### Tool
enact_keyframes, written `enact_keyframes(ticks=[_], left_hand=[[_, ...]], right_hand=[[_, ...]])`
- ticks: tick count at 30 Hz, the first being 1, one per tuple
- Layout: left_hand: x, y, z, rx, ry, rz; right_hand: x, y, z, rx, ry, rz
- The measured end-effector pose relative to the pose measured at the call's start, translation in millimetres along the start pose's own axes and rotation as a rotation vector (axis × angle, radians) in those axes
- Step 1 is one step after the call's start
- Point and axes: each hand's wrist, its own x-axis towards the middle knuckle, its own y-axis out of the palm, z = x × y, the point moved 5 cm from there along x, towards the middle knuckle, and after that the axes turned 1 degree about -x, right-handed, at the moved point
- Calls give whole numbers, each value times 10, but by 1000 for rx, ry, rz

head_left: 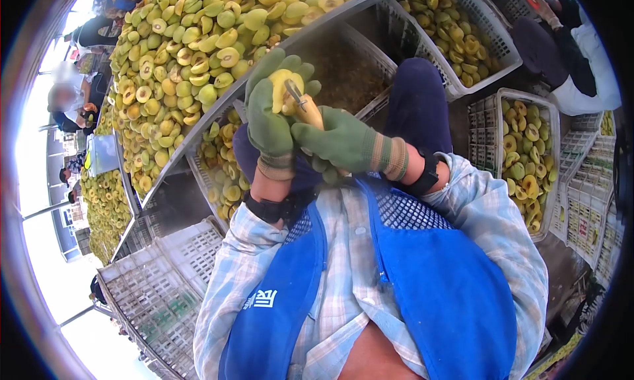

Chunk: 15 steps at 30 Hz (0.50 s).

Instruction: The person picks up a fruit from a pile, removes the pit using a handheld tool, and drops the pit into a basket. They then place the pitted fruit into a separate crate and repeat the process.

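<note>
My left hand (269, 132), in a green glove, is closed around a yellow-green stone fruit half (280, 89) with its pale cut flesh facing up. In my gloved right hand (349, 141) is a pitting knife (310, 112) with a light wooden handle and a short curved metal blade. The blade touches the flesh of the fruit. Both hands are close together above my lap, near the edge of the heaped table. My left fingers partly hide the fruit, and my right fingers cover the lower handle.
A heap of halved fruit (191, 50) lies on the metal-edged table (218, 106). Crates of fruit stand beneath its edge, at the upper right (496, 63) and right (551, 182). Stacked crates (158, 274) are at lower left. Other people sit nearby, one with a gloved hand (541, 7).
</note>
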Motion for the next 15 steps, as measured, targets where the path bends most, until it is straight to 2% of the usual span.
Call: enact_keyframes(ticks=[5,8,11,14,15], left_hand=[[83,-47,98,67,-146,-40],[129,-77,128,2,-260,-37],[182,-16,43,-94,-290,44],[212,-49,35,-193,-296,66],[220,-73,43,-196,-299,63]], right_hand=[[105,-95,-52,-41,-44,1],[213,-174,-108,-18,-5,-12],[156,-181,17,116,-15,-5],[176,-195,3,348,-32,117],[167,-198,16,274,-12,78]])
